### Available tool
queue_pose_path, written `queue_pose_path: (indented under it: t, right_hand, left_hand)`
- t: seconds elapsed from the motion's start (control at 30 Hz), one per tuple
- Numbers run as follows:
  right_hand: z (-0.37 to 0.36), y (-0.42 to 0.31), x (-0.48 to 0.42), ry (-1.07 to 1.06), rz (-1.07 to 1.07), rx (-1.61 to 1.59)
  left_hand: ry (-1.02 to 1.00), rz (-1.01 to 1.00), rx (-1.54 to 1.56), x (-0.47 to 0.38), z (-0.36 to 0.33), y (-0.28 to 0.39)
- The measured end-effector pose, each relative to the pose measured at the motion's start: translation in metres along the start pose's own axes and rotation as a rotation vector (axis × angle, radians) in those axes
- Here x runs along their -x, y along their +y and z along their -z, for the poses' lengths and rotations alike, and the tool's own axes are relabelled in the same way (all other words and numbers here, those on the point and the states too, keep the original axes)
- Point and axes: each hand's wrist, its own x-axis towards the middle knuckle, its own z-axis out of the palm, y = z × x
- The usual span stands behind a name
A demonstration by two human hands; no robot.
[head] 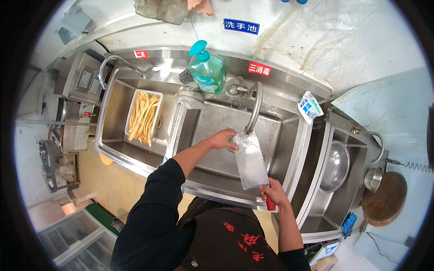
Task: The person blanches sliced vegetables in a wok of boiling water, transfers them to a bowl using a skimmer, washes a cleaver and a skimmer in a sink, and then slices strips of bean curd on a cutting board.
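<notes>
My right hand (275, 193) grips the red handle of a cleaver (251, 162) with a broad metal blade. The cleaver slants over the middle sink basin (217, 118), its far end under the mouth of a curved metal tap (257, 108). That end of the blade looks wet. My left hand (223, 139) is at the blade's left edge near the tap, thumb and fingers spread apart. The thumb tip meets or nearly meets the edge; actual contact is unclear. Behind this hand, part of the basin floor is hidden.
In the left basin stands a white tub (160, 101) of pale yellow strips. A green soap pump bottle (206, 73), a grey cloth (190, 98) and a dark scrubber (185, 76) sit behind the basins. A white packet (310, 107) lies at the right rim. Farther right is a metal bowl (335, 166).
</notes>
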Motion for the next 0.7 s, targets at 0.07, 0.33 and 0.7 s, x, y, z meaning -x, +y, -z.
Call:
queue_pose_path:
  t: [0.07, 0.33, 0.7]
  right_hand:
    - [0.003, 0.001, 0.0, -0.016, 0.0, 0.031]
    - [0.01, 0.007, 0.001, -0.032, -0.001, 0.086]
    - [0.018, -0.012, -0.001, 0.019, 0.013, 0.28]
  left_hand:
    - [-0.088, -0.035, -0.054, -0.002, 0.009, 0.003]
    - [-0.16, -0.079, -0.088, -0.002, 0.014, 0.001]
    - [-0.273, -0.208, -0.214, -0.024, 0.036, 0.0]
